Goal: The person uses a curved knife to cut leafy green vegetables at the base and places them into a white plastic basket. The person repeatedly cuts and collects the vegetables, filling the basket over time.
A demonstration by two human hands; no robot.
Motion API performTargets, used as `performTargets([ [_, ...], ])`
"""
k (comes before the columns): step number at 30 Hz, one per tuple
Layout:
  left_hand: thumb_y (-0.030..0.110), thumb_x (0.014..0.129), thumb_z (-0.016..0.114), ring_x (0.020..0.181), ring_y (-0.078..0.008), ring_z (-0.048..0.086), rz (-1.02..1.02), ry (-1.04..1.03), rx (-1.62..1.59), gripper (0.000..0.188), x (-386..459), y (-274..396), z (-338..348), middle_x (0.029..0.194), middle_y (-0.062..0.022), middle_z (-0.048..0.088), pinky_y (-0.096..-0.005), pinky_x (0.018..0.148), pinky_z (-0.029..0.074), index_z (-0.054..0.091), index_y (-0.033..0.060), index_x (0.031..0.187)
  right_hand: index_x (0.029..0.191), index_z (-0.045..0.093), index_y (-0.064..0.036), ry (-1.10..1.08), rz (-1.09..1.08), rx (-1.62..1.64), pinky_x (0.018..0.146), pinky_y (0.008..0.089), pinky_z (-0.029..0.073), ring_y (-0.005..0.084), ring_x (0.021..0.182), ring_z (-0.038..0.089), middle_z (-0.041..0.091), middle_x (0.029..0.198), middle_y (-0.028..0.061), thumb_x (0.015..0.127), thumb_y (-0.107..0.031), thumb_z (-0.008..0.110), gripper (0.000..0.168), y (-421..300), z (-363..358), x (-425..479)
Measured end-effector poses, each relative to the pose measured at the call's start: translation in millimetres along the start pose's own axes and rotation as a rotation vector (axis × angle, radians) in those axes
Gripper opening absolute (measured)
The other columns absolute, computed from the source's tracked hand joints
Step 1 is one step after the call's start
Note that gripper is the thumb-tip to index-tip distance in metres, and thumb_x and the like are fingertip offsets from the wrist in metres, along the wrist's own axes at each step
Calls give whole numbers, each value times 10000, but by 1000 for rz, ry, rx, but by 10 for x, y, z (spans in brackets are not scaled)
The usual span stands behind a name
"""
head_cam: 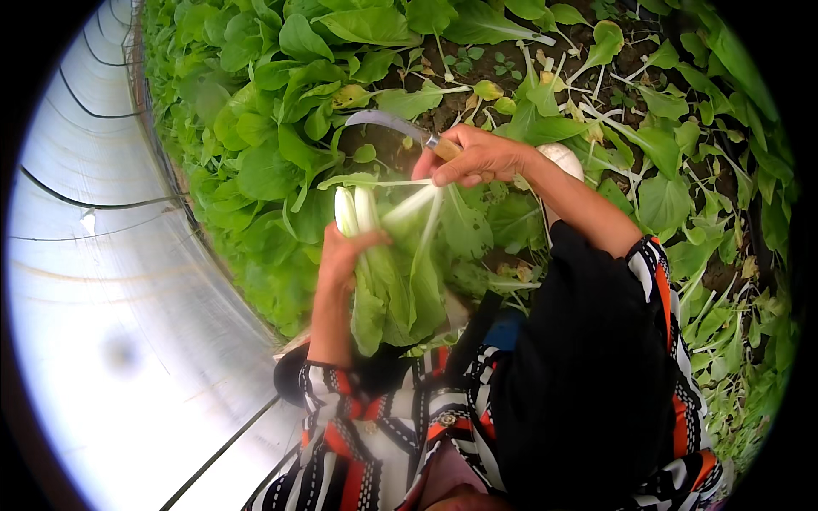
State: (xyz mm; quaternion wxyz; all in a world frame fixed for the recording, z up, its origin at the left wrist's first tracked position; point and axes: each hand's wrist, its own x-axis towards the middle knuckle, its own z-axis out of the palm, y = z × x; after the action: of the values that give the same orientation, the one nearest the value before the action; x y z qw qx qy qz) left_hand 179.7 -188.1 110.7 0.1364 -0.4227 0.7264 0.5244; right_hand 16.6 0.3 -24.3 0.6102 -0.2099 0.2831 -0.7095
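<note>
My left hand (pixel 345 252) grips a head of leafy greens (pixel 377 274) with thick white stalks, resembling pak choi. Its cut stalk ends point up and the leaves hang down towards my lap; some of it is blurred. In my right hand (pixel 476 156) is a small sickle, its wooden handle (pixel 446 148) inside the fingers. The curved steel blade (pixel 386 120) points left, above the greens. Loose leaf stalks (pixel 409 203) reach from the bunch to my right thumb and fingertips. Whether they are still attached to the head is hidden.
Dense standing greens (pixel 255 147) fill the bed on the left. Cut and yellowed leaves (pixel 604 45) litter the soil (pixel 441 115) ahead and right. Behind my right forearm shows a pale rounded object (pixel 562 160), partly hidden. A translucent plastic greenhouse wall (pixel 128 274) curves along the left.
</note>
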Motion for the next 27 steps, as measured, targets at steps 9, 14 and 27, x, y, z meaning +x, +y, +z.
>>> performTargets([
  [9, -24, 737, 640, 724, -198, 640, -183, -69, -169, 563, 12, -160, 104, 883, -120, 635, -322, 676, 533, 507, -32, 1284, 784, 626, -44, 190, -179, 22, 420, 192, 291, 37, 472, 443, 582, 669, -6, 748, -184, 800, 225, 35, 44, -19],
  [14, 18, 782, 656, 707, -212, 652, -450, -95, -693, 344, 48, -587, 241, 808, -124, 657, -351, 642, 585, 556, -26, 1108, 845, 638, -6, 690, -407, -645, 483, 219, 409, 71, 524, 538, 611, 677, 36, 779, -199, 780, 248, 154, -145, 145],
  [27, -2, 757, 659, 768, -214, 646, -113, -117, -411, 557, 101, -248, 288, 1108, -150, 642, -362, 720, 551, 478, -46, 1282, 1111, 643, -54, 240, -90, -145, 405, 207, 231, 24, 444, 337, 468, 647, -76, 756, -258, 790, 435, 3, 39, -6],
])
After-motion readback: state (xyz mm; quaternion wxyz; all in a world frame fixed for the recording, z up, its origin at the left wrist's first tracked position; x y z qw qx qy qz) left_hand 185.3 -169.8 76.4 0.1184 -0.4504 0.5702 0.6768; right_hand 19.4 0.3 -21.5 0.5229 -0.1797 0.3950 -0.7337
